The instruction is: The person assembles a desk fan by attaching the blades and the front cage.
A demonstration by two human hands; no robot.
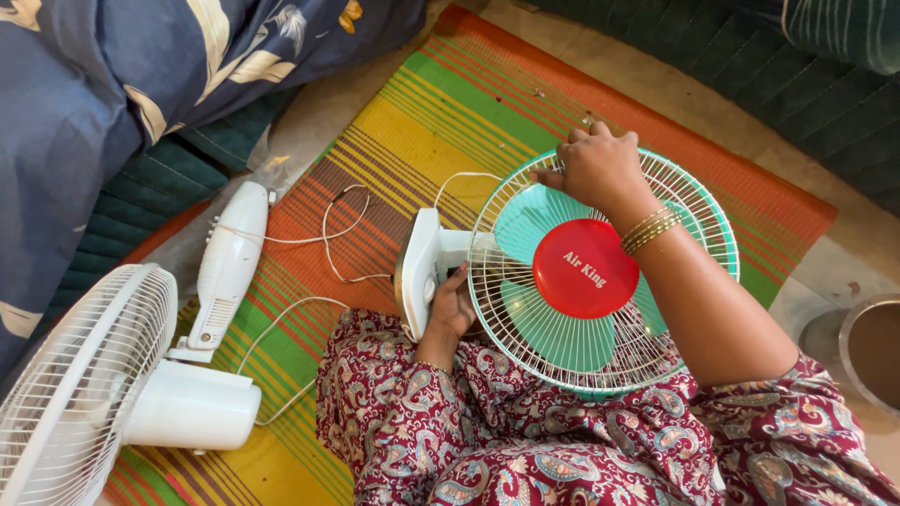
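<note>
A small fan (600, 272) lies in the middle of the frame, resting on the person's lap, its round wire guard (525, 319) facing up. Under the wires sit teal blades (530, 220), and a red round cap (583, 268) covers the centre of the guard.

The right hand (595, 167) is at the upper rim of the guard, a little above the centre of the frame. Its fingers (562, 159) are curled down and pressed together onto the wires, gripping the edge; gold bangles (650, 230) ring the wrist, and the forearm crosses the guard toward the lower right.

The left hand (453, 307) is at the left of the guard, just below the fan's white base (419, 272). It cups the underside of the base where the neck meets the guard. The fingers wrap out of sight behind it, so whether they clamp tight or only support it I cannot quite tell.

A white cord (328, 234) runs from the base in loops across a striped mat (441, 122) of orange, yellow, green and brown that fills the upper middle of the frame.

At the lower left lies a second, larger white fan (84, 375) on its side, its white stand (228, 267) pointing up toward the left centre. A blue patterned cloth (94, 84) fills the upper left corner. At the right edge part of a metal pot (848, 342) shows. The person's maroon patterned dress (525, 440) fills the bottom of the frame.
</note>
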